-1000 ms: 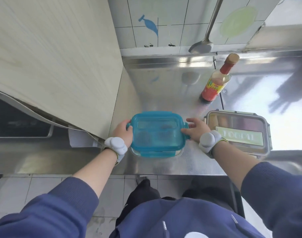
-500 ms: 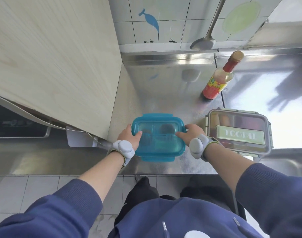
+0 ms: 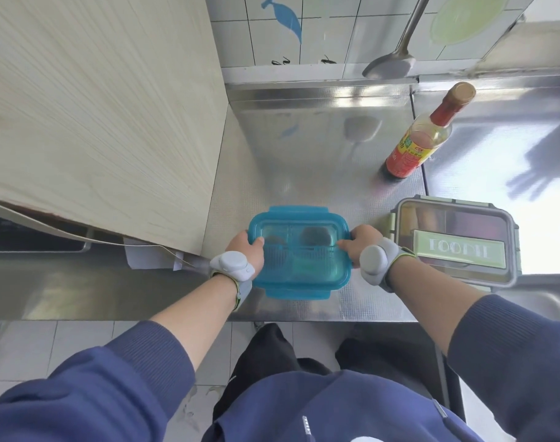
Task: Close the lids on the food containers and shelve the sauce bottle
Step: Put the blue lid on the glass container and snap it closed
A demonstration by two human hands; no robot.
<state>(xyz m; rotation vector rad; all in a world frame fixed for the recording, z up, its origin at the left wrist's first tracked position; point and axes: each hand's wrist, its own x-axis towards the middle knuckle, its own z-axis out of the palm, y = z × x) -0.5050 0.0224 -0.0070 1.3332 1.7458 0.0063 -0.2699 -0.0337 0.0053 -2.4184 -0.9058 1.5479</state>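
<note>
Resting on the steel counter (image 3: 304,161), the blue-lidded container (image 3: 299,250) is pinched at both ends by left hand (image 3: 245,250) and right hand (image 3: 363,242).

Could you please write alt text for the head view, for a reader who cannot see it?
Two hands, left and right, press on the sides of a blue container on a steel counter. A grey lunchbox with its lid on sits to the right, and a sauce bottle stands behind it.
</note>
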